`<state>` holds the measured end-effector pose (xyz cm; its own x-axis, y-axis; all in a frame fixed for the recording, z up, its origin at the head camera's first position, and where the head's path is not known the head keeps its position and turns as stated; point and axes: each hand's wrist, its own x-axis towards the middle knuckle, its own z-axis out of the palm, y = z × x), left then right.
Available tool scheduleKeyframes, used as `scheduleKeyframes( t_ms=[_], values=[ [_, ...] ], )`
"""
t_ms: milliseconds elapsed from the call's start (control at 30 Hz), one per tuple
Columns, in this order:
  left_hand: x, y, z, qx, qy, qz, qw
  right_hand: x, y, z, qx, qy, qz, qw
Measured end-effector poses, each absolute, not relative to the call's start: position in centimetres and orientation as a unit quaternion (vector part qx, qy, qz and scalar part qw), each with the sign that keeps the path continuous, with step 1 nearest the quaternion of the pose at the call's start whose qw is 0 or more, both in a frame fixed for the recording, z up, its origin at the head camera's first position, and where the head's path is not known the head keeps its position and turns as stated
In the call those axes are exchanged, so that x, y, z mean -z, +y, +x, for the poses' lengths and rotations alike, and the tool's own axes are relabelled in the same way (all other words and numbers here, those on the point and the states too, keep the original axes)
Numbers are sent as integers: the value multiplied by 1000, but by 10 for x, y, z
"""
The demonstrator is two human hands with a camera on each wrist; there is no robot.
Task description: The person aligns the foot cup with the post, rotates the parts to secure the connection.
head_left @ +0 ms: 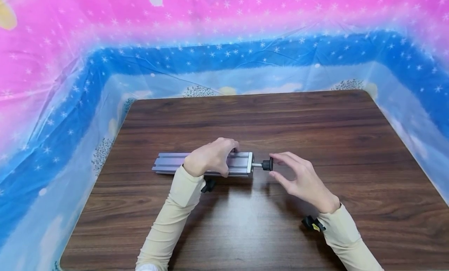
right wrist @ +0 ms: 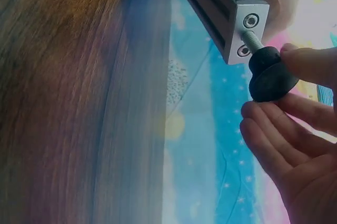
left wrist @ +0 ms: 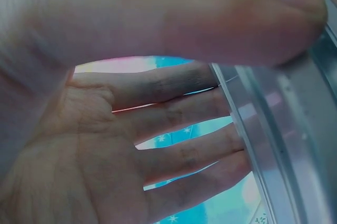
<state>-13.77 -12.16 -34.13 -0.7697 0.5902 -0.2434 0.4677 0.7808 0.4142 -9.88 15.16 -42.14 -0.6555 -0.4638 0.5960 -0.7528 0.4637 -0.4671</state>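
A silver aluminium profile [head_left: 172, 162] lies lengthwise across the table, its slots showing along the side. My left hand [head_left: 212, 157] grips it from above near its right half, thumb on the near side and fingers over the far side. From the profile's end plate [right wrist: 247, 31], which bears two socket-head screws, a threaded rod [right wrist: 251, 39] sticks out into a black levelling foot [right wrist: 273, 76]. My right hand [head_left: 301, 177] pinches the rim of that foot between thumb and fingertips. In the left wrist view the thumb [left wrist: 210, 18] lies along the profile's edge.
The dark wood-grain table [head_left: 245, 119] has rounded corners. A pink and blue patterned cloth [head_left: 224, 56] hangs around its back and sides. Black wrist mounts [head_left: 313, 223] are strapped at both cuffs.
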Motion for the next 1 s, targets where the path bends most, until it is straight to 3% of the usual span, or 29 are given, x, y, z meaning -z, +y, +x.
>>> scheduleKeyframes(
  t_ms=[333,633,1000],
  values=[
    [341,-120,-137,-162,926,285,188,426,149,-99,-380,-836,343,195],
    [341,-121,-135,-165,926,277,197,425,143,-99,-377,-873,281,130],
    [341,-123,-136,-166,926,278,194,425,152,-96,-386,-842,337,166]
  ],
)
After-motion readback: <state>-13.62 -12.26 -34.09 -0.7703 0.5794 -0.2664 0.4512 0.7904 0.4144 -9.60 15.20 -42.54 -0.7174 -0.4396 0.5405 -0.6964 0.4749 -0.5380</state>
